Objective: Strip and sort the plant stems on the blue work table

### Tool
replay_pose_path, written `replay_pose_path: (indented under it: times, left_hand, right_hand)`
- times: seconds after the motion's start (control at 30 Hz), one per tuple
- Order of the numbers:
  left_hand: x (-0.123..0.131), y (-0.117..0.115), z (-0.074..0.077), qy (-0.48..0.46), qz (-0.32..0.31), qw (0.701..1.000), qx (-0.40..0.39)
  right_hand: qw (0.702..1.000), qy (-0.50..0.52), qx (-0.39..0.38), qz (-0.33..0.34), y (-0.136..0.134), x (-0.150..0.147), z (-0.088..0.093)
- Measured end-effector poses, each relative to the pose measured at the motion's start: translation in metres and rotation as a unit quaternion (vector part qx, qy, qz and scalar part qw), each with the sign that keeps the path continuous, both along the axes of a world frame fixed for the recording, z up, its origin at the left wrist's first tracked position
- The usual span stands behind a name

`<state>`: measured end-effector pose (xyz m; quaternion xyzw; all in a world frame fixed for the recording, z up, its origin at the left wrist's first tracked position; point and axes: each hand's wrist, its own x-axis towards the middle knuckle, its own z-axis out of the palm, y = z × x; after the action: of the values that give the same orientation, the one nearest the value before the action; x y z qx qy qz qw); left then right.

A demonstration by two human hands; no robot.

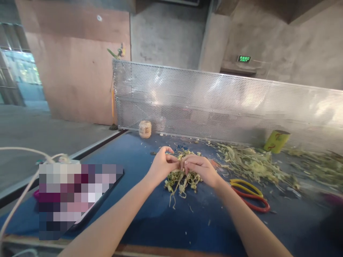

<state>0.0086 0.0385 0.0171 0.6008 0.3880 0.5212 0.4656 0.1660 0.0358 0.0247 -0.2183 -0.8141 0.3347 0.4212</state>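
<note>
A small heap of dried greenish plant stems (184, 180) lies on the blue table under my two hands. My left hand (164, 164) is closed, its thumb and fingers pinched toward the right and its index finger arched above. From the other side my right hand (199, 167) meets it, fingers pressed together in a pinch. The fingertips come together over the heap; what they pinch is hidden between them. Scissors with one yellow and one red handle (252, 198) lie right of my right forearm, their blades out of sight behind the arm.
A ball of twine (145, 129) stands at the back of the blue table (107, 157), before a perforated metal screen (187, 103). More dried plants (249, 162) spread rightward beside a yellow-green cylinder (277, 141). At left are a blurred-out device (88, 196) and a white cable (25, 198).
</note>
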Motion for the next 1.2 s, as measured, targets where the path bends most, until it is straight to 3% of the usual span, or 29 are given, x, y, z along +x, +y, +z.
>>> replay_pose_path:
  times: [0.17, 0.3, 0.57, 0.87, 0.97, 1.07, 1.2]
  left_hand:
    - [-0.001, 0.003, -0.004, -0.043, -0.027, 0.996, -0.078]
    - [-0.006, 0.007, -0.008, -0.02, -0.032, 0.998, -0.054]
    - [-0.007, 0.004, -0.003, -0.038, -0.068, 0.988, -0.137]
    - [-0.011, 0.001, 0.006, -0.104, -0.129, 0.964, -0.209]
    - [-0.01, -0.001, 0.006, -0.072, -0.09, 0.977, -0.181]
    - [-0.009, -0.002, 0.005, 0.011, -0.024, 0.997, -0.068]
    - [-0.011, -0.004, -0.001, 0.132, -0.008, 0.989, 0.059]
  right_hand:
    - [0.999, -0.006, -0.031, -0.03, 0.0, -0.001, -0.001]
    - [0.997, -0.008, -0.069, -0.032, -0.001, -0.003, -0.005]
    - [0.997, -0.055, -0.043, -0.026, -0.005, -0.004, -0.002]
    - [0.975, 0.09, -0.199, 0.029, 0.002, 0.0, -0.004]
    - [0.971, 0.097, -0.218, 0.017, 0.005, 0.0, -0.005]
    - [0.972, 0.065, -0.223, -0.021, 0.005, -0.003, -0.006]
    - [0.965, 0.025, -0.249, -0.079, 0.006, -0.005, -0.007]
